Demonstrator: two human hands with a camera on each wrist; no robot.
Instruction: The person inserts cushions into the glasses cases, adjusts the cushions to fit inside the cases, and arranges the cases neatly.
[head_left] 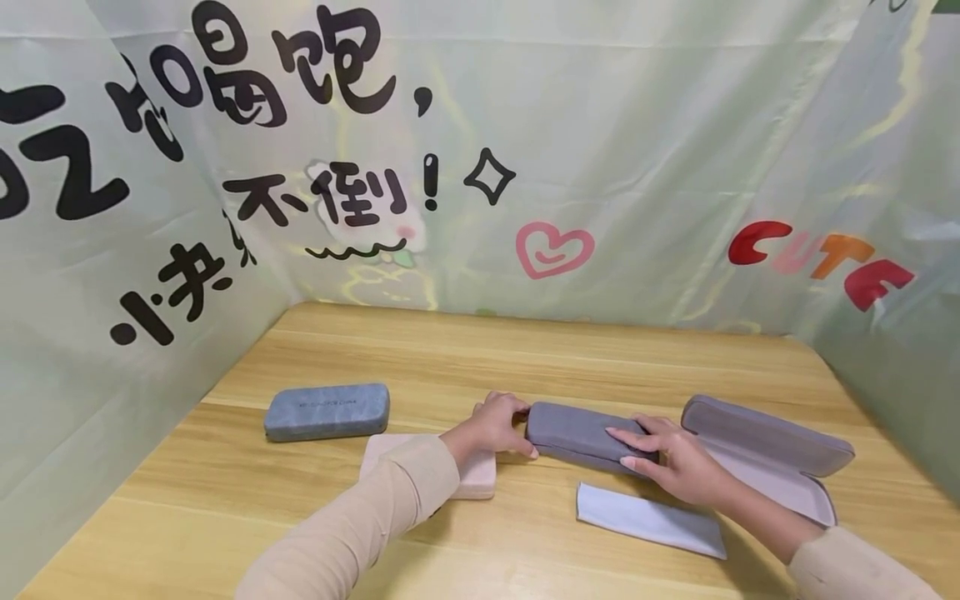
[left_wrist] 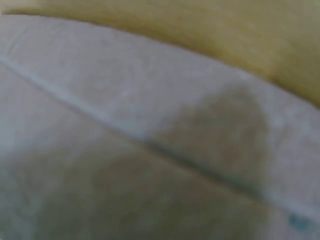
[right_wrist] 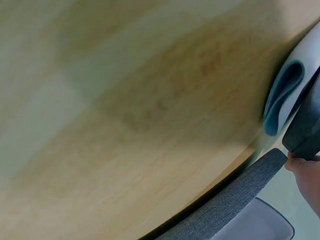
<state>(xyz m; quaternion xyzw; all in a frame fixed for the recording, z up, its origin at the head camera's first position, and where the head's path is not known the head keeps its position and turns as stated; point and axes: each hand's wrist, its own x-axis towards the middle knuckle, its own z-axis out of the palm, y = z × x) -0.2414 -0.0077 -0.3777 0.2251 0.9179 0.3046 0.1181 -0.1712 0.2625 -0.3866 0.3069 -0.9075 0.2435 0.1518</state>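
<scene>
A closed grey-purple glasses case (head_left: pixel 577 429) lies on the table between both hands. My left hand (head_left: pixel 498 425) holds its left end, thumb at the front corner and fingers behind. At the other end, my right hand (head_left: pixel 678 458) grips the case, with fingers on the lid and the thumb at the front side. In front of it lies a folded pale blue cloth (head_left: pixel 648 521). A pink glasses case (head_left: pixel 476 479) sits under my left forearm; its seamed side (left_wrist: pixel 125 90) fills the blurred left wrist view. The right wrist view catches the folded cloth's end (right_wrist: pixel 285 95).
An opened grey-purple case (head_left: pixel 772 433) with a pale lining stands at the right, beside my right forearm. Farther left lies a closed blue-grey case (head_left: pixel 327 412). Printed fabric (head_left: pixel 637 125) hangs around the back and sides of the wooden table (head_left: pixel 480 342).
</scene>
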